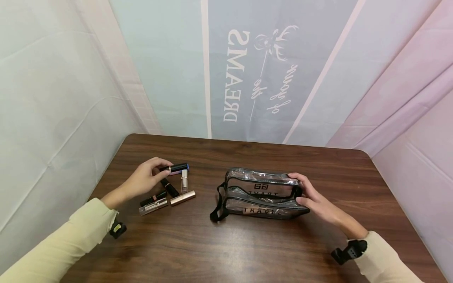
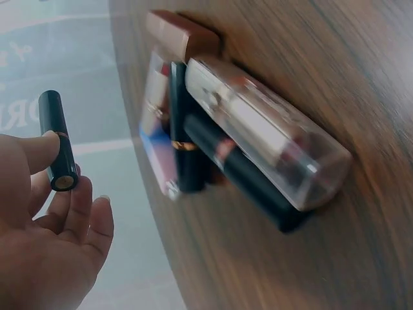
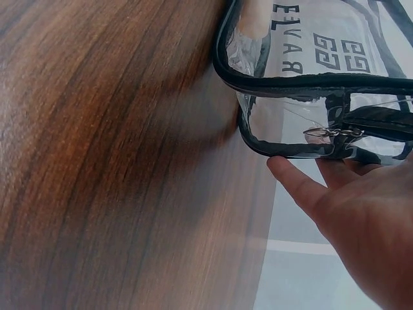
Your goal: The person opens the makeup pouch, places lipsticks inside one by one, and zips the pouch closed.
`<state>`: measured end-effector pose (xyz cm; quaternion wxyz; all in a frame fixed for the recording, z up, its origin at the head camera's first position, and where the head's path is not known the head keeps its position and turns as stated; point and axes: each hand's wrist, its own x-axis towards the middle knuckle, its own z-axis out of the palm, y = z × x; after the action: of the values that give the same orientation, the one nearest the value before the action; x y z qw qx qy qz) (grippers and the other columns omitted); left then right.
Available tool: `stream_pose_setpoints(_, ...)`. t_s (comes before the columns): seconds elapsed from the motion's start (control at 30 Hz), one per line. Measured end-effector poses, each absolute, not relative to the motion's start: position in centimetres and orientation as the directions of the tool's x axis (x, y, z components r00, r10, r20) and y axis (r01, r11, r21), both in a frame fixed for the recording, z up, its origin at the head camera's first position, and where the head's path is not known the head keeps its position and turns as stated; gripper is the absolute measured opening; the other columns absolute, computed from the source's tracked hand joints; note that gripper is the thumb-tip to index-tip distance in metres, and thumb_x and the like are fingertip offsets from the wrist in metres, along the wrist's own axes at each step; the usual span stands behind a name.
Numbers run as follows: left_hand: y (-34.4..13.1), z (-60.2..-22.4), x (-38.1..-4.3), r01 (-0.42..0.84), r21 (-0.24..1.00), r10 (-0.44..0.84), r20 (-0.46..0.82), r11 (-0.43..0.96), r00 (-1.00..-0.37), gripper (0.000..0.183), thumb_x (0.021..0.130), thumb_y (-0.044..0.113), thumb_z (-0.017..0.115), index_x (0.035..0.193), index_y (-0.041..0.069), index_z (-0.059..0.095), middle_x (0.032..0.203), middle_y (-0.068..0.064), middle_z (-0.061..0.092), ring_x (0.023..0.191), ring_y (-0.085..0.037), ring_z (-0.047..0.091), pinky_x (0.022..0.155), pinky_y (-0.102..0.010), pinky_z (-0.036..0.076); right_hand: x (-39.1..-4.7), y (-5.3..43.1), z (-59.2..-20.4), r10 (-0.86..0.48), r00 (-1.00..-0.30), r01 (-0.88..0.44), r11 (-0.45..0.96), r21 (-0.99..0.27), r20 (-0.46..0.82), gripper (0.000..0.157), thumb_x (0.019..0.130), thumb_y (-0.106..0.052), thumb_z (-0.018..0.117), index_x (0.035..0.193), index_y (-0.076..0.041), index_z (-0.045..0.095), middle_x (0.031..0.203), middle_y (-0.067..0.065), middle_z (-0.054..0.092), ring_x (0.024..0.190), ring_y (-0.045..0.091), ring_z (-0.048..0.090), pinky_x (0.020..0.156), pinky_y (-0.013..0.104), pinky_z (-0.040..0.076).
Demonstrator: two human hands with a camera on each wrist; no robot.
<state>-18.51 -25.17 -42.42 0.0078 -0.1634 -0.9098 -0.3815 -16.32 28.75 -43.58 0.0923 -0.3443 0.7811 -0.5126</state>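
Note:
My left hand [image 1: 143, 177] pinches a black lipstick [image 2: 59, 145] with a thin gold band between thumb and fingers, above a loose group of lipsticks. In that group lie a rose-gold tube [image 1: 183, 198], a clear-capped lipstick [image 1: 185, 181], a black lipstick [image 1: 170, 188], a black tube with a reddish band [image 2: 226, 152], a clear-cased lipstick [image 1: 153, 206] and a blue-and-pink item [image 2: 159, 155]. At the right end of a clear travel bag [image 1: 267, 189] with black trim, my right hand [image 1: 320, 204] grips its edges. The bag's top gapes; something tan shows through its front.
A dark wood table [image 1: 240, 255] carries everything. The bag's black strap [image 1: 217, 212] hangs off its left end, toward the lipsticks. Behind the table's far edge hangs a printed curtain [image 1: 177, 70], with pale fabric at both sides.

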Motion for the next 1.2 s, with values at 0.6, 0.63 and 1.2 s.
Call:
stream_pose_setpoints(0.6, -19.6, -39.8, -18.3, 0.400, 0.714, 0.371, 0.208, 0.575, -0.905, 0.023, 0.099, 0.013, 0.068, 0.121, 0.009, 0.070, 0.114, -0.004, 0.065, 0.077, -0.019, 0.054, 0.068, -0.030, 0.047, -16.4, 28.9, -43.6, -0.632, -0.750, -0.436, 0.249, -0.865, 0.196, 0.062, 0.101, 0.010, 0.043, 0.156, -0.002, 0.019, 0.145, -0.006, 0.040, 0.124, 0.015, 0.048, 0.093, 0.019, 0.039)
stream_pose_setpoints(0.63, -19.3, -39.7, -18.4, 0.409, 0.713, 0.380, 0.213, 0.570, -0.900, 0.023, 0.099, 0.013, 0.068, 0.121, 0.009, 0.070, 0.115, -0.005, 0.066, 0.077, -0.019, 0.054, 0.067, -0.030, 0.047, -16.5, 28.9, -43.6, -0.631, -0.751, -0.435, 0.250, -0.865, 0.195, 0.062, 0.101, 0.010, 0.043, 0.156, -0.002, 0.019, 0.145, -0.006, 0.040, 0.123, 0.015, 0.048, 0.093, 0.019, 0.039)
stream_pose_setpoints(1.2, -15.0, -37.7, -18.2, 0.461, 0.752, 0.418, 0.269, 0.472, -0.868, 0.019, 0.098, 0.014, 0.070, 0.117, 0.009, 0.072, 0.103, -0.001, 0.065, 0.076, -0.016, 0.053, 0.066, -0.028, 0.045, -16.5, 28.9, -43.7, -0.635, -0.748, -0.436, 0.250, -0.865, 0.193, 0.062, 0.101, 0.010, 0.043, 0.156, -0.002, 0.018, 0.145, -0.006, 0.040, 0.125, 0.014, 0.047, 0.094, 0.018, 0.039)
